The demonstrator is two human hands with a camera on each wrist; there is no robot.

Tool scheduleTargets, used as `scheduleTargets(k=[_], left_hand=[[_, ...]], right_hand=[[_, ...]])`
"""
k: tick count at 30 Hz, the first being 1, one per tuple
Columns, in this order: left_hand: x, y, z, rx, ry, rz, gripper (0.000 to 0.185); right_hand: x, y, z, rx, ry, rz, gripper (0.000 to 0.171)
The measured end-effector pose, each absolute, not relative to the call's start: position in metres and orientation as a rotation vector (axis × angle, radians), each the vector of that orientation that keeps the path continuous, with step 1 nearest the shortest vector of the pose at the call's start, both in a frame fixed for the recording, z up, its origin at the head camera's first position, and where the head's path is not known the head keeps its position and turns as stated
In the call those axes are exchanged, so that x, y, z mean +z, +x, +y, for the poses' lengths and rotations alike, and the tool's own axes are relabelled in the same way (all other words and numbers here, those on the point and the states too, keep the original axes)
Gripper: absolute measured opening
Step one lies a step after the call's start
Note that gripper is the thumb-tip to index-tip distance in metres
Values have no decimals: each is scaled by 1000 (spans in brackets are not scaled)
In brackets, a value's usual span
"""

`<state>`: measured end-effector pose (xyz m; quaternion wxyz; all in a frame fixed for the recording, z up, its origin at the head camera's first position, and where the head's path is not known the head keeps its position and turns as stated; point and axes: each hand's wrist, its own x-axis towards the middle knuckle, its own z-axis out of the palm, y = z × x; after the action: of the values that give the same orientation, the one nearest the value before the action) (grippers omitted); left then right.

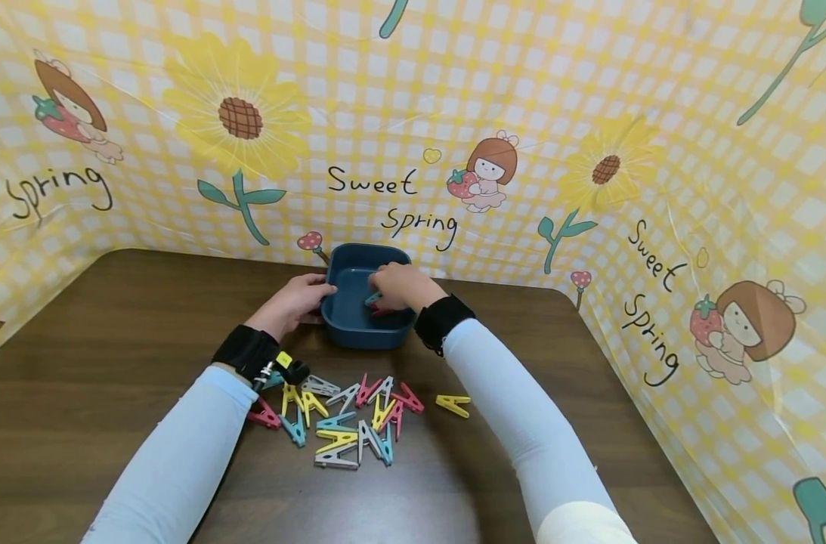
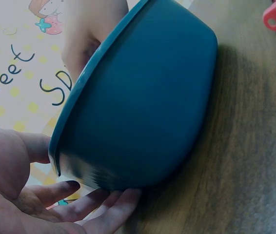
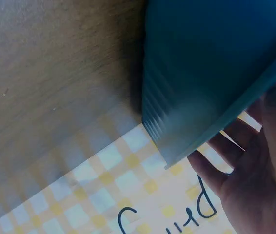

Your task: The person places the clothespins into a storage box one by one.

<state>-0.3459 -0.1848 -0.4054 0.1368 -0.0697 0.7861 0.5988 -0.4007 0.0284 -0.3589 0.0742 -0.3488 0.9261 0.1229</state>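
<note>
A dark blue plastic basin stands on the wooden table near the patterned cloth. My left hand holds its left side, with the thumb at the rim and the fingers against the outer wall. My right hand reaches over the right rim into the basin, fingers pointing down. Right by those fingertips show a teal clothespin and a bit of a red one; I cannot tell whether the fingers pinch them. In the right wrist view the basin wall hides the fingertips' work.
Several yellow, teal, red and grey clothespins lie in a loose pile before the basin. One yellow clothespin lies apart to the right. A yellow checked cloth hangs behind and beside the table.
</note>
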Motion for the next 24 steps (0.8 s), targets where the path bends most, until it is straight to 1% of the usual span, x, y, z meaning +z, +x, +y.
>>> scheduleTargets(k=[2, 5, 10, 15, 24], left_hand=[[-405, -346, -185, 1730, -207, 2271, 66], [-405, -346, -186, 1725, -210, 2276, 66], [-406, -347, -185, 1735, -202, 2271, 67], [-407, -348, -184, 1744, -196, 2270, 66], [-406, -346, -185, 1741, -210, 2275, 67]], right_hand=[[-358, -398, 33, 309, -1060, 2805, 52], [-356, -392, 44, 203, -1089, 2853, 60], [-352, -374, 71, 23, -1126, 2936, 66], [-351, -348, 103, -110, -1129, 2950, 70], [-355, -296, 158, -226, -1044, 2908, 73]])
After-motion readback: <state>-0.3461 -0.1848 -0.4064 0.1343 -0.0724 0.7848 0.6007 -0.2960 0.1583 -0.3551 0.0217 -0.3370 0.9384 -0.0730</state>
